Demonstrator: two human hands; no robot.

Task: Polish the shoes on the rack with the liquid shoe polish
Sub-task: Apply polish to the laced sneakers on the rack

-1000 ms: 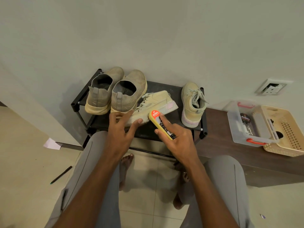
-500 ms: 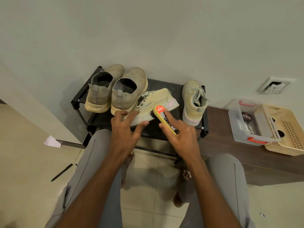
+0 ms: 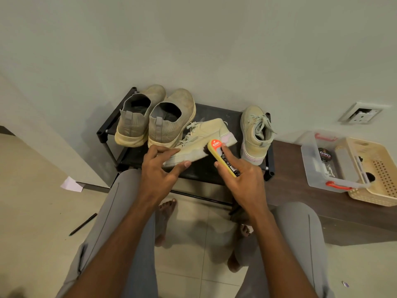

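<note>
- Seated at a low black shoe rack (image 3: pixel 217 114), we grip a yellow shoe brush (image 3: pixel 223 159) in our right hand (image 3: pixel 245 181), fingers curled round its handle and the index finger laid straight along its back.
- Its orange-labelled head reaches up and left out of the grip and meets the heel end of a cream lace-up sneaker (image 3: pixel 202 139); the handle slants down and right into our palm.
- Our left hand (image 3: pixel 159 171) steadies that sneaker at the toe end, thumb against the sole edge and fingers curled over the upper.
- Tipped on its side, the sneaker lies between our hands on the rack's top shelf, long axis running left to right, toe to the left, heel to the right, sole facing us.
- Its mate (image 3: pixel 255 134) stands upright just to the right, toe toward the wall.
- Two tan knit slip-ons (image 3: pixel 154 119) sit at the left of the shelf, heels toward us.
- Farther right, a clear plastic box (image 3: pixel 311 166) with red handles holds a round polish tin (image 3: pixel 324 154), touching a cream perforated basket (image 3: pixel 378 179) on a dark wooden bench (image 3: pixel 287 190).
</note>
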